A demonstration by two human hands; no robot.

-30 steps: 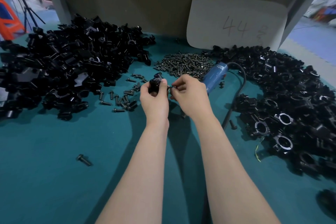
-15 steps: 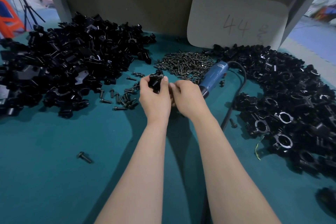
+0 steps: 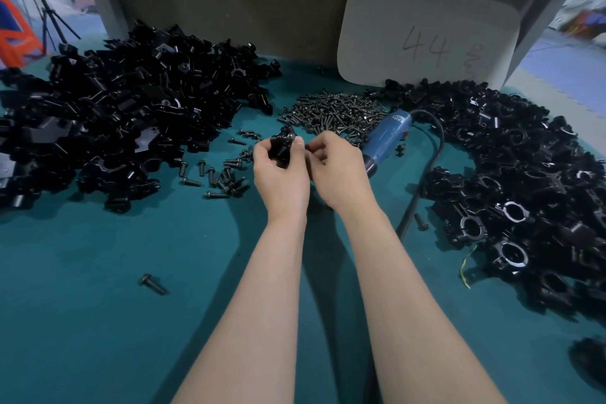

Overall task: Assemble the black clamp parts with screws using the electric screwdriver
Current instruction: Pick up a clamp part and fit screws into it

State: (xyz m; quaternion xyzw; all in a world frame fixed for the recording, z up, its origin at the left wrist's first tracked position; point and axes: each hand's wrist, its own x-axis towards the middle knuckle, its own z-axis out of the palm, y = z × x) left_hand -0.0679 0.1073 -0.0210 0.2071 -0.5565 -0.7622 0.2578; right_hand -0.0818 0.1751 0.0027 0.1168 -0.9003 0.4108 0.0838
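A blocky black clamp part (image 3: 281,146), matte with a bright screw head at its top, sits in the grip of the left hand (image 3: 282,180) above the middle of the teal felt-like desk (image 3: 82,305). The right hand (image 3: 339,174) curls just beside it, fingertips at the part's side; whether its grip holds anything cannot be told. Behind the right hand lies the blue electric screwdriver (image 3: 387,138), its black cord (image 3: 433,147) looping right. A heap of dark screws (image 3: 334,111) lies behind, with loose screws (image 3: 223,174) scattered to the left. Glossy black parts (image 3: 124,115) are piled far left and ring-shaped clamps (image 3: 524,180) far right. A white board (image 3: 426,36) marked "44" leans at the back.
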